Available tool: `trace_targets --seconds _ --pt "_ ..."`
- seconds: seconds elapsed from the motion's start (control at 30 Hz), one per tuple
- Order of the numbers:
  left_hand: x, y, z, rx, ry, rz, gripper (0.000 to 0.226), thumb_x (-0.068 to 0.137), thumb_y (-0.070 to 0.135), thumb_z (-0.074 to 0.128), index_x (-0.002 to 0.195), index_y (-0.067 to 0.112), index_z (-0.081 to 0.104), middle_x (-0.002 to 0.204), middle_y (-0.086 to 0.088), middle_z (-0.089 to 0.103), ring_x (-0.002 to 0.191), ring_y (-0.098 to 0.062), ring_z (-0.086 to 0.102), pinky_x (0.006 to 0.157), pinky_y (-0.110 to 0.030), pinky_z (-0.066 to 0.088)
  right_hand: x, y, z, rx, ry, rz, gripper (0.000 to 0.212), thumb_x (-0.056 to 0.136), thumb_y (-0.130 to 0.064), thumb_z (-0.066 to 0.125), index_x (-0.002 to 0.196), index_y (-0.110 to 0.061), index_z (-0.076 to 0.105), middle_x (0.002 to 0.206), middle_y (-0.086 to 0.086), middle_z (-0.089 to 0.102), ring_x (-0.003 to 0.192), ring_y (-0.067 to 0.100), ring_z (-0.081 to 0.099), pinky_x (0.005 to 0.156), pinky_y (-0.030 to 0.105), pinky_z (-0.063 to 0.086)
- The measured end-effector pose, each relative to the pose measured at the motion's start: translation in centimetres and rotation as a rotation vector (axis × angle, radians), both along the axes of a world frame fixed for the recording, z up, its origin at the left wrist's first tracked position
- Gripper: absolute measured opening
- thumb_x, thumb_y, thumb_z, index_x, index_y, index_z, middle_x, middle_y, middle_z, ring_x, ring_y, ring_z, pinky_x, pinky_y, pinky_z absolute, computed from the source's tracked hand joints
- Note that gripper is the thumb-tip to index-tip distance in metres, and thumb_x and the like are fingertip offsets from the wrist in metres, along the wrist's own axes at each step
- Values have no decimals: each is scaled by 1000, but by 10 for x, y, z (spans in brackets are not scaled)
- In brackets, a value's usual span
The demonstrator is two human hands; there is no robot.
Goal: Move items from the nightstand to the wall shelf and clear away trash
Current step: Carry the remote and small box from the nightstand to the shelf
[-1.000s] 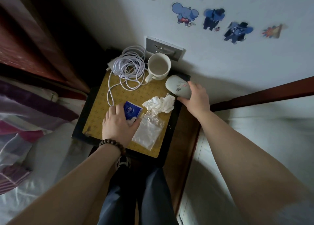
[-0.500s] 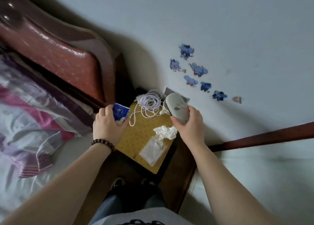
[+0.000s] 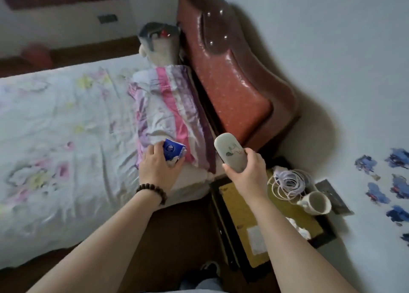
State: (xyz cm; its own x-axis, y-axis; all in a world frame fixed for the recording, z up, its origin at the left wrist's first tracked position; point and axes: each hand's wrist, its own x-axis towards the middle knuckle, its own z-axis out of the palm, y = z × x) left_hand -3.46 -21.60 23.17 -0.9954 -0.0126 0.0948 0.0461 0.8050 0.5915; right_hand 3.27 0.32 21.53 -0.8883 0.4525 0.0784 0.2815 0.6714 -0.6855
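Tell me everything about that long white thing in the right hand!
The case is a smooth, oval, off-white shell, like a hard glasses case, closed, with a small greenish picture and a touch of red on its face. The right hand grips its lower end, so it points up, tilted left, raised in front of the headboard.

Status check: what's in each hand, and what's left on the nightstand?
Left hand grips blue packet; right hand grips pale oval case. Cable coil, mug, tissue remain on nightstand. Path clear.
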Motion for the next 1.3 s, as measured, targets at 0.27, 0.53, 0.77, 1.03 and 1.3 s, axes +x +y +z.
trace_targets --seconds 0.27,0.53,0.77,1.03,1.3 --pt "43 -217 6 21 37 434 61 77 44 69 123 11 48 112 -8 54 97 -24 52 84 -42 48 -61 -214 12 -37 11 466 71 67 -56 72 123 -22 46 114 -1 50 106 19 46 88 37 46" --pt "166 -455 4 -46 58 827 62 76 46 70 122 11 48 110 -8 53 98 -27 52 83 -42 48 -22 -490 3 -91 24 880 59 67 -50 74 115 -26 49 100 -8 48 96 12 45 76 28 42" --pt "278 -617 5 -78 52 1219 61 73 46 71 120 14 48 110 -8 54 98 -26 53 81 -39 49 32 -690 1 -51 23 1235 62 67 -54 71 119 -27 47 103 -9 46 97 11 40 75 24 38" --pt "352 -731 -11 -79 10 1516 58 71 39 75 116 11 52 107 -10 57 98 -27 55 79 -39 49 62 -871 -11 -1 20 1480 64 67 -55 70 119 -28 45 103 -11 41 93 11 41 74 28 38" --pt "347 -901 -22 -87 -8 1687 55 72 38 75 114 10 54 106 -9 56 97 -28 55 77 -40 48 47 -1078 -20 -9 -5 1658 59 68 -44 75 117 -26 47 102 -9 43 100 22 48 78 41 48"
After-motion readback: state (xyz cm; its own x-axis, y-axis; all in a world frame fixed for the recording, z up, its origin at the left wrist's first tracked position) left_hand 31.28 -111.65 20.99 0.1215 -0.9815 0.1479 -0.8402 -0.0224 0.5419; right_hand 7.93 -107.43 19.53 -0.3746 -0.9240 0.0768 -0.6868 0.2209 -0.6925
